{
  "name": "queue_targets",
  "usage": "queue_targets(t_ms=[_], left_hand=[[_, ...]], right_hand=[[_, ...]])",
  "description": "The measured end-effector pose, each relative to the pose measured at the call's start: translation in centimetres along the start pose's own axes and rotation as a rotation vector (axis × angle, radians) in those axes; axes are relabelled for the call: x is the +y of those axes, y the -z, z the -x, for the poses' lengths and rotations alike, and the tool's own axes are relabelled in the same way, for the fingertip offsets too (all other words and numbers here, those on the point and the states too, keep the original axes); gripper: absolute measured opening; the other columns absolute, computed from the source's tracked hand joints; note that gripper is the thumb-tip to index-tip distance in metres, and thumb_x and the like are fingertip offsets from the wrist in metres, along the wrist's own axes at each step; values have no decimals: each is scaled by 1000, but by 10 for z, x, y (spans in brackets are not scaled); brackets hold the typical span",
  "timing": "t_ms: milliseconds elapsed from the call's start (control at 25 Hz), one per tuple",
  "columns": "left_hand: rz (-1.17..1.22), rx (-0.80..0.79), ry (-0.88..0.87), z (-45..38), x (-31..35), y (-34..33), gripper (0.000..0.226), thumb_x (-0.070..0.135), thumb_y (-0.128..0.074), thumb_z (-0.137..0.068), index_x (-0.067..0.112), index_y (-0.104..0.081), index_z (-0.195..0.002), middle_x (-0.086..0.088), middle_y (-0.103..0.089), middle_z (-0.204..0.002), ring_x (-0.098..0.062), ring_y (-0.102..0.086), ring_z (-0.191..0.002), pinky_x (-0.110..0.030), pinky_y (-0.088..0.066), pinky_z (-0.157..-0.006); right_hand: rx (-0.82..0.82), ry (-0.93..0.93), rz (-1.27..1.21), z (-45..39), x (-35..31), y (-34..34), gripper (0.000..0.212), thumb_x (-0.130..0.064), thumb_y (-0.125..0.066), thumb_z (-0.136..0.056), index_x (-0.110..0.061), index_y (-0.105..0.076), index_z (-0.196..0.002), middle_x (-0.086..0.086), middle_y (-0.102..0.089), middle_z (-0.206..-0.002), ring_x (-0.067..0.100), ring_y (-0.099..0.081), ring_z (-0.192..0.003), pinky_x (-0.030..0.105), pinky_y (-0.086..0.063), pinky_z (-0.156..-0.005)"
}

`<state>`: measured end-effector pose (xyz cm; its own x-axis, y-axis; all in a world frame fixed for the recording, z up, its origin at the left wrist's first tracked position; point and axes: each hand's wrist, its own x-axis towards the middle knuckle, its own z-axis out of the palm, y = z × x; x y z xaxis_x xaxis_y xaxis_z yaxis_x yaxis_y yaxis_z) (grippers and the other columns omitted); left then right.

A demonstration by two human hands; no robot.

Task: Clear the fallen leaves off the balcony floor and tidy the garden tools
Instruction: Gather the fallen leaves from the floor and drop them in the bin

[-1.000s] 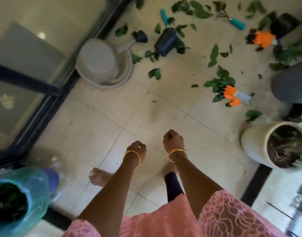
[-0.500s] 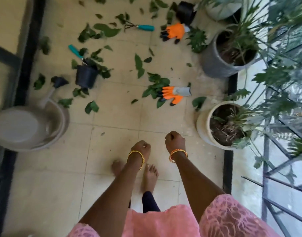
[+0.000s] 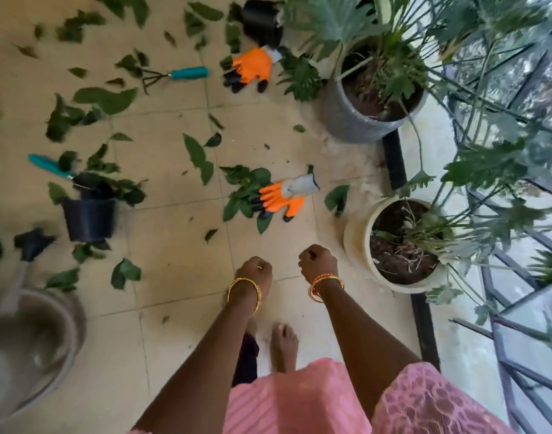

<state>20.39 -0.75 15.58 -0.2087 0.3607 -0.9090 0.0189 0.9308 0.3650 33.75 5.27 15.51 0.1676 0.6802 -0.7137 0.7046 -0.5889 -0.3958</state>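
Observation:
Green fallen leaves (image 3: 197,155) lie scattered over the beige tile floor. An orange glove (image 3: 282,195) rests on a leaf pile just ahead of my hands; a second orange glove (image 3: 252,68) lies farther off. A teal-handled hand rake (image 3: 174,74) and a teal-handled tool (image 3: 49,164) lie among the leaves. My left hand (image 3: 254,272) and my right hand (image 3: 317,263) hang side by side above the floor, both curled into fists and holding nothing.
A small black pot (image 3: 90,217) stands at left, another black pot (image 3: 262,21) at the top. A grey watering can (image 3: 24,336) sits at the lower left. A grey planter (image 3: 346,120) and a cream planter (image 3: 356,239) line the railing (image 3: 503,339) on the right.
The view has swung right and forward: the glass door and green bag have left the frame, and the planters and railing have come in. Both hands stay fisted.

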Motion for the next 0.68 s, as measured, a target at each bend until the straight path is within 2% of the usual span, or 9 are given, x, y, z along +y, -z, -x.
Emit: queue_targets(t_ms=[80, 240, 360, 440, 480, 560, 680], left_hand=[[-49, 10, 0, -18, 11, 8, 15, 25, -47, -88, 18, -60, -84, -12, -69, -97, -33, -64, -91, -46, -56, -81], [-150, 39, -36, -69, 26, 15, 17, 24, -46, -92, 14, -60, -91, -14, -67, -107, -35, -61, -98, -42, -53, -86], [-252, 99, -83, -134, 28, 15, 21, 24, -45, -95, 13, -61, -103, -13, -63, -115, -33, -56, -104, -33, -45, -85], [-300, 140, -127, -173, 30, 14, 26, 22, -43, -97, 9, -61, -111, -15, -61, -119, -33, -54, -104, -31, -41, -83], [-315, 155, -153, -193, 29, 11, 28, 21, -41, -97, 7, -60, -112, -16, -60, -118, -31, -53, -99, -30, -39, -80], [-303, 180, -207, -226, 26, 7, 28, 20, -41, -98, 4, -61, -107, -18, -62, -110, -27, -50, -88, -27, -35, -74], [-275, 187, -265, -258, 21, -5, 21, 19, -47, -95, 7, -63, -102, -15, -65, -102, -28, -57, -92, -26, -38, -74]], right_hand=[[-28, -32, 29, -28, -10, -7, 14, -17, -51, -78, -11, -63, -78, 17, -69, -86, 37, -66, -82, 45, -57, -75], [-16, -22, 144, -103, -16, -20, 9, -24, -60, -80, -18, -61, -86, 15, -69, -98, 33, -64, -96, 40, -53, -85], [136, -5, 280, -181, 2, -31, 32, -30, -63, -83, -15, -57, -111, 18, -58, -117, 35, -58, -107, 40, -48, -92], [293, -14, 356, -228, 18, -32, 50, -32, -62, -86, -14, -46, -130, 20, -41, -134, 39, -49, -116, 42, -42, -98], [355, -22, 340, -250, 26, -34, 55, -33, -62, -86, -16, -41, -134, 20, -33, -140, 42, -45, -119, 44, -40, -100], [423, -49, 241, -287, 36, -37, 56, -35, -61, -86, -21, -40, -135, 17, -23, -147, 42, -40, -122, 46, -38, -102], [437, -82, 247, -318, 47, -50, 43, -31, -56, -90, -21, -48, -131, 17, -36, -139, 41, -43, -118, 42, -38, -98]])
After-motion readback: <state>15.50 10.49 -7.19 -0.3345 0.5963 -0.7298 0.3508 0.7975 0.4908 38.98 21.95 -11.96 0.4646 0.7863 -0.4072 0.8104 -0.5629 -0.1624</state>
